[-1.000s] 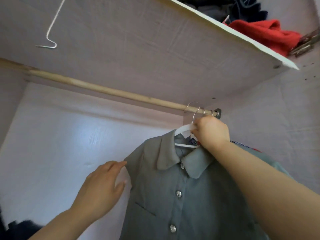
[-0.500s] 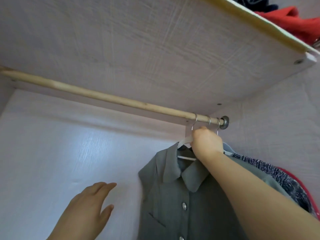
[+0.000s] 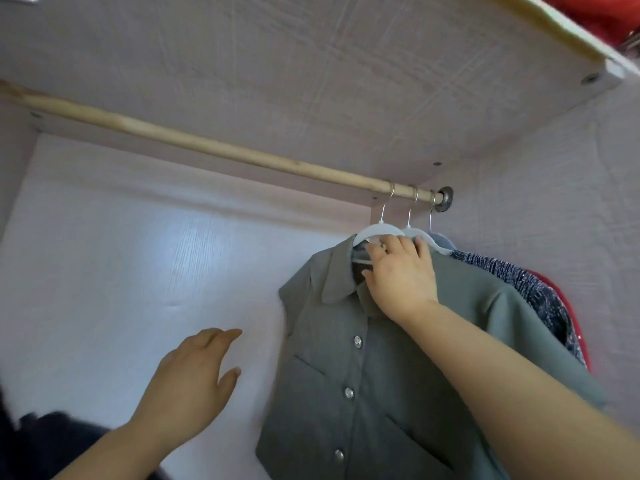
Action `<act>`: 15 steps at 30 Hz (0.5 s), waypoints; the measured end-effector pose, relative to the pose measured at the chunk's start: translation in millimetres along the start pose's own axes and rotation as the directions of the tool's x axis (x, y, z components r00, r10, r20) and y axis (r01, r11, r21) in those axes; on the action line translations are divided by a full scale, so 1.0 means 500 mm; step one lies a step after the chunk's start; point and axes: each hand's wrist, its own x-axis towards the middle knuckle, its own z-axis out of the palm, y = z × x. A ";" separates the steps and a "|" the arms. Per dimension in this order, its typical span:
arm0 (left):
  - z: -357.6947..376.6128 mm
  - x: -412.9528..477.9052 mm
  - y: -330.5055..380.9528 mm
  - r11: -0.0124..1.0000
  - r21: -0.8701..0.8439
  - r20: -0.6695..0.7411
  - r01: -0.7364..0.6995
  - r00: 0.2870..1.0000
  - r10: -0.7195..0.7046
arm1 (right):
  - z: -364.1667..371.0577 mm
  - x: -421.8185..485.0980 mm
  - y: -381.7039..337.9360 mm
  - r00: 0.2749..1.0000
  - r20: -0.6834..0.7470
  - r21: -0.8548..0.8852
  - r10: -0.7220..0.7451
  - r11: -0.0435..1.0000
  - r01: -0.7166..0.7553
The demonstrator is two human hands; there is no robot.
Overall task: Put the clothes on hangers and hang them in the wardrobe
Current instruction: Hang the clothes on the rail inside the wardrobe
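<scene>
The wardrobe (image 3: 311, 81) is filling the view, its pale back panel (image 3: 121, 271) catching the light below the underside of a shelf. A wooden rod (image 3: 207, 147) is running across under that shelf, slanting down towards a metal bracket (image 3: 445, 197) on the right wall. A grey short-sleeved shirt (image 3: 346, 358) is hanging from the rod near its right end, facing the camera with its collar spread and its front buttoned. Behind it, closer to the right wall, a blue-and-white knit garment (image 3: 519, 282) and a red garment (image 3: 577, 334) are hanging on their own hangers. Dark clothes (image 3: 52, 441) are lying at the lower left, and a red cloth (image 3: 595, 12) is sitting on top of the shelf at the upper right. The right hand (image 3: 401, 275) is reaching up to the shirt's neck, its fingers (image 3: 398, 242) lying nearly straight against the shoulder of the white hanger (image 3: 375, 232) and touching it, with the thumb down at the collar opening. The left hand (image 3: 190, 382) is hovering in front of the back panel, well apart from the shirt, fingers loosely extended together and thumb spread, holding nothing. The hanger's wire hook (image 3: 387, 206) is sitting over the rod, just beside two more hooks. Shiny buttons (image 3: 357, 341) are running down the shirt's front.
</scene>
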 end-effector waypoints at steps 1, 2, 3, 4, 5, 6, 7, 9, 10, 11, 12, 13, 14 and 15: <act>-0.003 -0.014 -0.001 1.000 -0.005 0.012 0.007 1.000 -0.007 | -0.002 -0.024 -0.013 1.000 0.012 0.026 -0.025 0.999 0.024; -0.006 -0.031 -0.003 1.000 -0.012 0.025 0.014 1.000 -0.013 | -0.005 -0.052 -0.028 0.999 0.031 0.060 -0.043 0.997 0.041; -0.008 -0.049 -0.005 1.000 -0.018 0.038 0.018 0.999 -0.017 | -0.008 -0.082 -0.044 0.997 0.054 0.100 -0.056 0.994 0.051; -0.010 -0.070 -0.007 1.000 -0.017 0.054 0.021 0.998 -0.020 | -0.010 -0.114 -0.063 0.995 0.078 0.141 -0.069 0.988 0.057; -0.011 -0.093 -0.009 1.000 -0.013 0.072 0.024 0.997 -0.023 | -0.012 -0.148 -0.083 0.991 0.103 0.176 -0.081 0.982 0.062; -0.011 -0.118 -0.010 1.000 -0.011 0.094 0.029 0.995 -0.028 | -0.013 -0.184 -0.104 0.987 0.129 0.207 -0.093 0.976 0.064; -0.012 -0.143 -0.010 0.999 -0.010 0.117 0.034 0.993 -0.033 | -0.014 -0.221 -0.125 0.983 0.156 0.236 -0.102 0.970 0.063; -0.014 -0.201 -0.012 0.999 0.003 0.164 0.035 0.986 -0.035 | -0.014 -0.299 -0.170 0.968 0.224 0.290 -0.113 0.956 0.045; -0.014 -0.235 -0.014 0.999 0.013 0.186 0.035 0.982 -0.037 | -0.013 -0.341 -0.191 0.957 0.264 0.314 -0.120 0.949 0.032; -0.014 -0.271 -0.016 0.999 0.025 0.211 0.038 0.977 -0.042 | -0.012 -0.385 -0.212 0.943 0.307 0.332 -0.128 0.943 0.020; -0.014 -0.308 -0.018 0.998 0.038 0.243 0.046 0.969 -0.053 | -0.013 -0.430 -0.232 0.927 0.349 0.350 -0.138 0.937 0.008; -0.013 -0.347 -0.020 0.997 0.052 0.279 0.058 0.958 -0.070 | -0.014 -0.476 -0.251 0.910 0.387 0.370 -0.150 0.929 -0.005; -0.013 -0.388 -0.023 0.995 0.069 0.317 0.073 0.944 -0.092 | -0.018 -0.522 -0.269 0.892 0.421 0.391 -0.162 0.920 -0.017; -0.013 -0.429 -0.026 0.992 0.085 0.353 0.091 0.929 -0.115 | -0.022 -0.568 -0.287 0.874 0.452 0.411 -0.178 0.911 -0.027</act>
